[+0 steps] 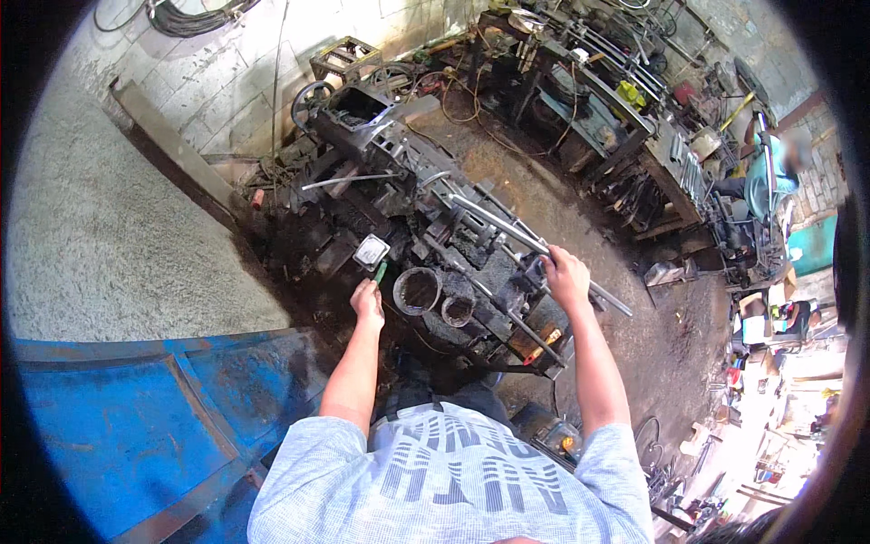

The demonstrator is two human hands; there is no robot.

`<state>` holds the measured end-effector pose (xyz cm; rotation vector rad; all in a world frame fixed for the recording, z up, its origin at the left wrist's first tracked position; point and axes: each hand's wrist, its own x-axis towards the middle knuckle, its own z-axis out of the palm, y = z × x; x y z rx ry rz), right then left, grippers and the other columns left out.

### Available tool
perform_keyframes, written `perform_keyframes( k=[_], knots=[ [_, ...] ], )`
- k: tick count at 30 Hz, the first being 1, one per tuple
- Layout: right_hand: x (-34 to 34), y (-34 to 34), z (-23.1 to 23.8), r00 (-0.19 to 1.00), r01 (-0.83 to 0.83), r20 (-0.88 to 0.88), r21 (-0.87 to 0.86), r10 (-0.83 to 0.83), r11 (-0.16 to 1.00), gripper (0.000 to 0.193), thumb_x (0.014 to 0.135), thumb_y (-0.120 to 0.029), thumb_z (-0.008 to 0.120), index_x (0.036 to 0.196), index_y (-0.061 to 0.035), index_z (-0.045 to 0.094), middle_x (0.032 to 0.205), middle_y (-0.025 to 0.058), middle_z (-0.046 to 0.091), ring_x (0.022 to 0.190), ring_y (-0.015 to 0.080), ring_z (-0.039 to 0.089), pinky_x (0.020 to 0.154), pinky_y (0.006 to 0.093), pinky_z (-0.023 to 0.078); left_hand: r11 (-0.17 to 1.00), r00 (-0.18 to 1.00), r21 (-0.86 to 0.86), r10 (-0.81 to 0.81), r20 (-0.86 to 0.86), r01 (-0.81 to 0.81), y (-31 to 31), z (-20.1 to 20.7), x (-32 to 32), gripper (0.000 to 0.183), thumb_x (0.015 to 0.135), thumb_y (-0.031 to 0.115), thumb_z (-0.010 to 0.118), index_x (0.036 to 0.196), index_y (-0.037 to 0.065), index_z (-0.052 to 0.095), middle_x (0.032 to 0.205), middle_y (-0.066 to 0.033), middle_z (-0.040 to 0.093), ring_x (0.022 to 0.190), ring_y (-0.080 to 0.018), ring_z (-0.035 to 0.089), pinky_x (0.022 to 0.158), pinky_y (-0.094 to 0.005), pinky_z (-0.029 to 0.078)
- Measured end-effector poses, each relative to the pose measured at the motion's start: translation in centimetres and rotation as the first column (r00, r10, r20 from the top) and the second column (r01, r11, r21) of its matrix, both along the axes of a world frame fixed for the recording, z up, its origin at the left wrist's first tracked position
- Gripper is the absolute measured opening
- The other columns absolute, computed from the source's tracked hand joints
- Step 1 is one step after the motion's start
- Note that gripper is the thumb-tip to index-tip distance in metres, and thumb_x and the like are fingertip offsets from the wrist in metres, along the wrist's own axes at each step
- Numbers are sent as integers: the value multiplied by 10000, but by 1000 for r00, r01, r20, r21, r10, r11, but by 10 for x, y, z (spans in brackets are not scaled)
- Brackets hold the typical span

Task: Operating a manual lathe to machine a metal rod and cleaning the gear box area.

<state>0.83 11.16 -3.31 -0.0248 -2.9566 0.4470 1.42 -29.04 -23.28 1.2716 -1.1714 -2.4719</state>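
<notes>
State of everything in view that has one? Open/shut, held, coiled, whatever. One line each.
Left hand: closed on green handle
Right hand: closed on metal bar
Large round pot: open, dark inside, contents unclear
Small round pot: open, dark inside, contents unclear
Machine: grimy
Blue panel: rust-stained
Cable: coiled, at the wall

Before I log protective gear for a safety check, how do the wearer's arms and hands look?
The left hand and right hand wear no visible gloves. Both forearms are uncovered below short, light grey sleeves; no watch or cable shows.
</notes>
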Motion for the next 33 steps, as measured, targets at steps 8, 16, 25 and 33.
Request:
perform_keyframes(
  k=[8,16,25,33],
  knots=[
    [-4,6,4,998,-60,-10,-36,60,998,249,891,-356,604,950,-114,611,875,113,669,835,340,657,715,467,509,991,999,-134,-18,-27,14,22,32,-40,61,859,31,610,892,83,609,679,54,519,471,-43,409,438,-224,306],
    [-1,11,12,994,-81,67,-74,86,994,237,904,-342,585,966,-113,585,884,109,654,846,339,647,706,465,509,990,997,-125,-72,6,72,28,37,-25,57,877,38,606,914,81,601,663,53,488,450,-51,383,425,-244,284],
    [1,18,-9,990,-112,-88,-66,106,992,250,902,-358,587,1001,-128,587,885,92,663,841,334,651,715,456,508,974,998,-219,-58,25,62,38,55,-17,225,879,40,622,808,119,424,645,18,420,468,-92,408,415,-259,311],
    [1,17,-2,996,-75,39,-21,75,997,254,905,-358,586,1043,-145,594,926,78,677,884,322,654,740,478,498,968,978,-196,-179,-110,155,39,59,-5,120,907,-2,581,962,90,526,719,66,435,489,-27,358,434,-211,260]
  ],
)
